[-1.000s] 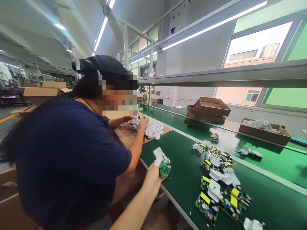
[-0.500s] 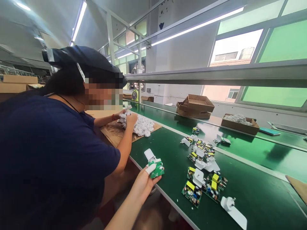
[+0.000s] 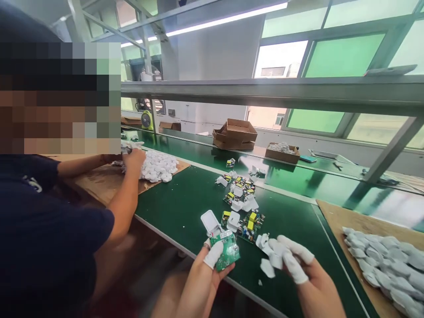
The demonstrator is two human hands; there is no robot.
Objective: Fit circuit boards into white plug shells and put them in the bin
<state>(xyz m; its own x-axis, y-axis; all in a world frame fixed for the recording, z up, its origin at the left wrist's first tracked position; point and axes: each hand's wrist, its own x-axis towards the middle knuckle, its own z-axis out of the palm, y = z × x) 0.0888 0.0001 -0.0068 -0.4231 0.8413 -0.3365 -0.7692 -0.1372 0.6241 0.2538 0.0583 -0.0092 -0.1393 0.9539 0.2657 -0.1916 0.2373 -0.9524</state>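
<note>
In my left hand (image 3: 212, 269), a green circuit board (image 3: 228, 249) is gripped under a white-covered thumb, solder side up. A white plastic housing piece (image 3: 211, 222) sticks out at its far edge. My right hand (image 3: 308, 265), with white finger covers, pinches a small white piece (image 3: 277, 255) whose kind I cannot make out. Just beyond those fingertips lies a white plug part (image 3: 263, 243), partly covered by them. Several circuit boards (image 3: 250, 225) with yellow components and white plug housings (image 3: 233, 221) lie in a loose row ahead of my hands.
A co-worker's arm (image 3: 122, 212) is at the left, by a white heap (image 3: 160, 165) on cardboard. More white pieces (image 3: 387, 260) cover a cardboard sheet at the right. Cardboard trays (image 3: 235, 134) and a box of white pieces (image 3: 281, 152) stand farther back, under a metal rail (image 3: 232, 90).
The view has swung right. My right hand has come into view by the white plug part, pinching a white piece. My left hand still holds the circuit board.
</note>
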